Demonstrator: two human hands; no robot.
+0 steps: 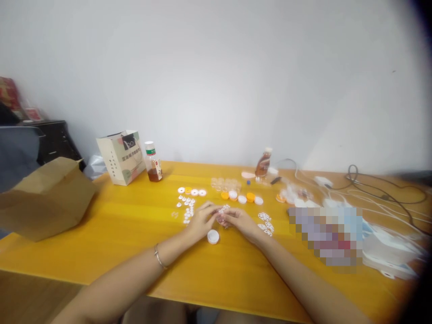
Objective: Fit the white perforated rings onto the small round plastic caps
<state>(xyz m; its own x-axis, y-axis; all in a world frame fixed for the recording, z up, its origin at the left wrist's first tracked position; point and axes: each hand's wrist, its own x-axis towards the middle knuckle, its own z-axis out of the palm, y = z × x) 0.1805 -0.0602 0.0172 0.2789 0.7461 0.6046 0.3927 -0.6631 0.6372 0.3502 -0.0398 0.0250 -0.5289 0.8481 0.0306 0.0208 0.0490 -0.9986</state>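
Note:
My left hand point(203, 220) and my right hand point(241, 221) meet over the middle of the table, fingertips pinched together. Between them is a small white openwork piece point(223, 209), partly hidden by the fingers and blurred. Just below my left hand lies a round white cap point(213, 236). To the right of my right hand are several flat white openwork discs point(264, 217). Left of my left hand, small white peaked pieces point(186, 201) stand in rows. Behind the hands runs a row of orange and white lids point(242, 199), with clear round cups point(226, 184) beyond.
Ringed white and orange caps point(195, 192) line up farther back. A brown paper bag point(50, 198), printed carton bag point(123, 157) and bottle point(154, 163) stand left. At the back stands a brown bottle point(263, 163). Cables point(384, 196) and plastic packaging point(391, 252) crowd the right.

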